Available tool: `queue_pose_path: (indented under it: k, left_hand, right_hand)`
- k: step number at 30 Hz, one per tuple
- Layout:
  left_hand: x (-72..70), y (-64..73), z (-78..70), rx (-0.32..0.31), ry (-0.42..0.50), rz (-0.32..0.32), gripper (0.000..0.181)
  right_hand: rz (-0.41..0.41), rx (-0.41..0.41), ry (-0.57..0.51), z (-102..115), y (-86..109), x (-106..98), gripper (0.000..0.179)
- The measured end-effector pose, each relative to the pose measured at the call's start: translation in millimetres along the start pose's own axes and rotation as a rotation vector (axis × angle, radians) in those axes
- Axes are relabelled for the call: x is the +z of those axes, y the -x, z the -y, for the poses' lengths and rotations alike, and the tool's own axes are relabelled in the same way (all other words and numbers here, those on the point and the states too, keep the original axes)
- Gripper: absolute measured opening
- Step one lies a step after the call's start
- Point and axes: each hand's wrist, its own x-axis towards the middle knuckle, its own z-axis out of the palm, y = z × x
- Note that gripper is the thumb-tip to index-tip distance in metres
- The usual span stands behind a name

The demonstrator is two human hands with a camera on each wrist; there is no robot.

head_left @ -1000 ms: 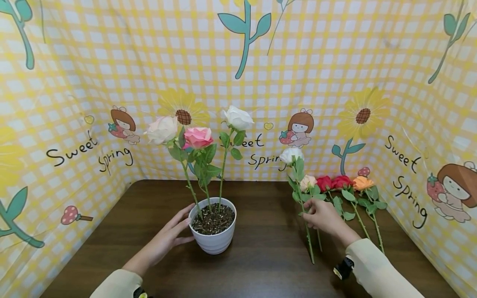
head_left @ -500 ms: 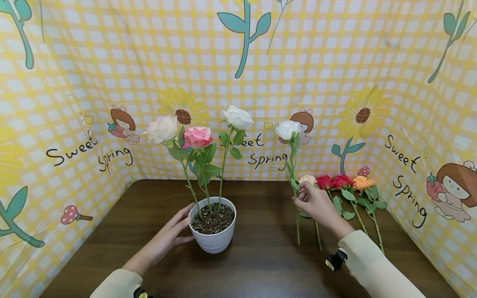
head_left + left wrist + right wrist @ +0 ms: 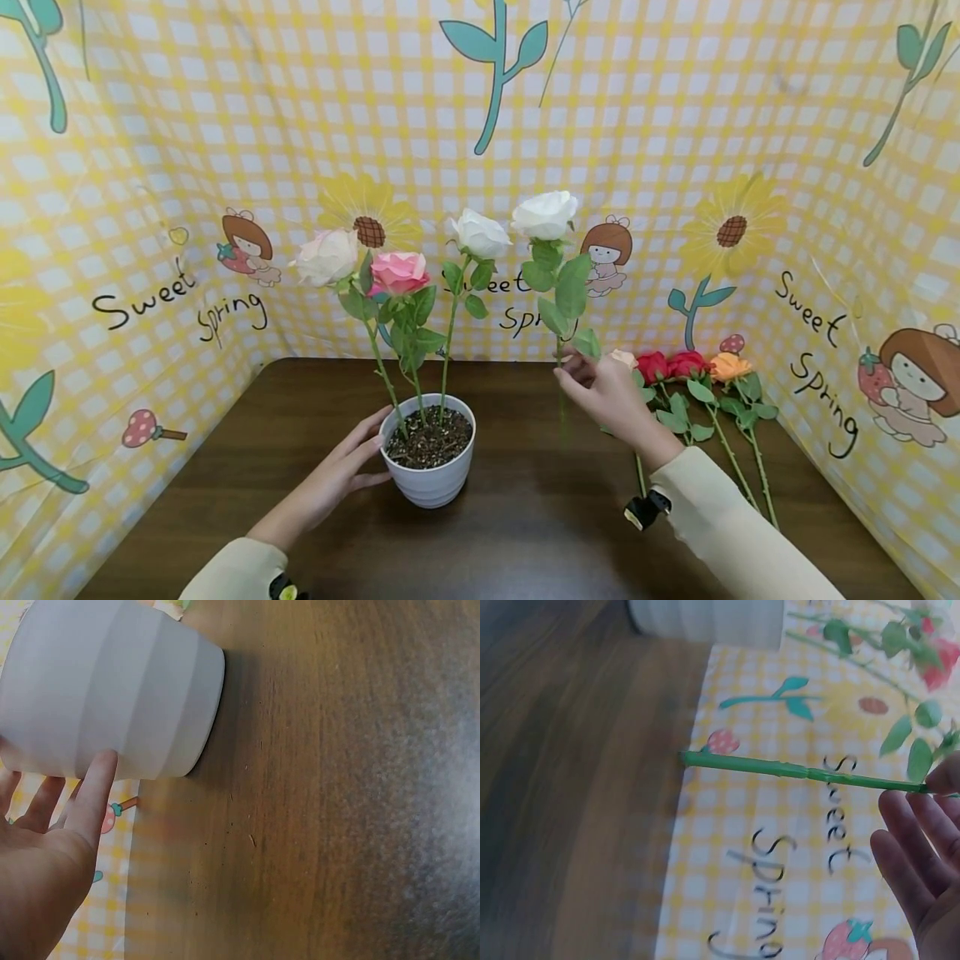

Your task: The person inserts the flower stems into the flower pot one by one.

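In the head view my right hand (image 3: 615, 398) holds a white rose (image 3: 546, 215) upright above the table, to the right of the pot. The right wrist view shows its thumb and fingertips pinching the green stem (image 3: 780, 768), whose lower end hangs free. My left hand (image 3: 339, 473) rests against the left side of a white pot (image 3: 431, 485) with its fingers extended, and the left wrist view has the thumb (image 3: 96, 784) touching the ribbed wall. Dark soil (image 3: 431, 440) fills the pot. A pale pink rose (image 3: 327, 257), a pink rose (image 3: 400, 273) and another white rose (image 3: 480, 233) stand in it.
On the right of the brown table (image 3: 517, 533) lie several roses: a peach one (image 3: 624, 358) partly behind my right hand, red ones (image 3: 687, 365) and an orange one (image 3: 729, 367). A yellow checked cloth (image 3: 645, 100) walls the table's back and sides.
My right hand has lifted the white rose from beside the lying roses and moved it left towards the pot, turning it upright. My left hand has stayed against the pot.
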Motion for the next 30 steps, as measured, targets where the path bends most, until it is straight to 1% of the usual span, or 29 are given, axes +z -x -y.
queue_pose_path:
  k: [8, 11, 14, 16, 19, 25, 30]
  left_hand:
    - [0.9, -1.4, 0.7, 0.003, -0.002, 0.003, 0.055]
    - [1.1, -1.9, 0.8, 0.006, -0.001, 0.007, 0.055]
    - [0.9, -1.8, 1.1, 0.009, -0.005, 0.013, 0.055]
    - [0.7, -1.2, 1.5, 0.013, -0.005, 0.014, 0.055]
    - [0.3, 0.0, 2.0, 0.02, -0.008, 0.013, 0.055]
    - [0.1, 1.1, 0.7, 0.028, -0.006, 0.014, 0.055]
    - [0.0, 0.5, -0.5, 0.026, -0.01, 0.011, 0.055]
  right_hand:
    - [-0.005, -0.074, -0.065, 27, -18.0, 17, 0.022]
    - [-0.02, -0.11, -0.083, 37, -24.5, 26, 0.021]
    - [-0.026, -0.157, -0.127, 47, -30.9, 35, 0.02]
    - [-0.014, -0.195, -0.177, 53, -35.0, 41, 0.018]
    - [0.003, -0.23, -0.223, 62, -40.3, 51, 0.015]
    - [0.002, -0.268, -0.282, 77, -48.0, 68, 0.018]
    - [0.017, -0.273, -0.297, 84, -53.9, 80, 0.02]
